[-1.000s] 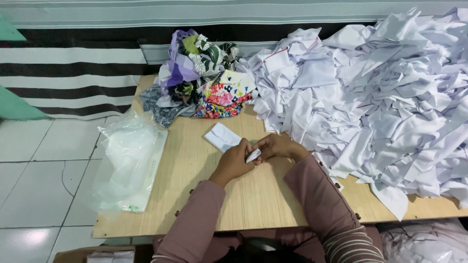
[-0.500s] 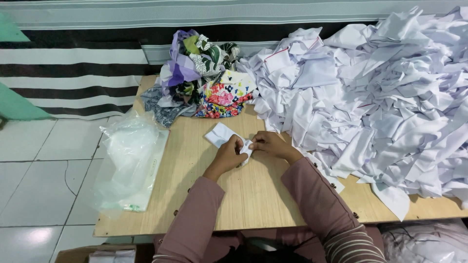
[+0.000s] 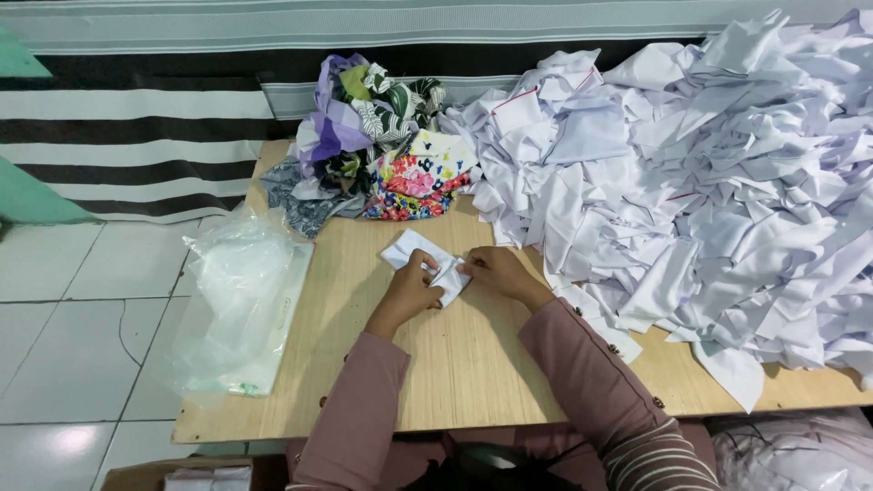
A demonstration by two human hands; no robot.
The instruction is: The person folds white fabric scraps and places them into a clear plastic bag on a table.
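As before, both hands (image 3: 455, 277) on white cloth (image 3: 411, 247)

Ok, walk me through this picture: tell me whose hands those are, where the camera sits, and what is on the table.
There is no machine here. A camera worn on a person's head looks down at that person's own two bare hands. The left hand and the right hand meet over a small white cloth piece on a wooden table, and both pinch it with the fingers. To the right lies a big heap of white cloth pieces. At the back sits a bundle of colourful patterned fabric. On the left edge lies a clear plastic bag, hanging partly over the tiled floor.
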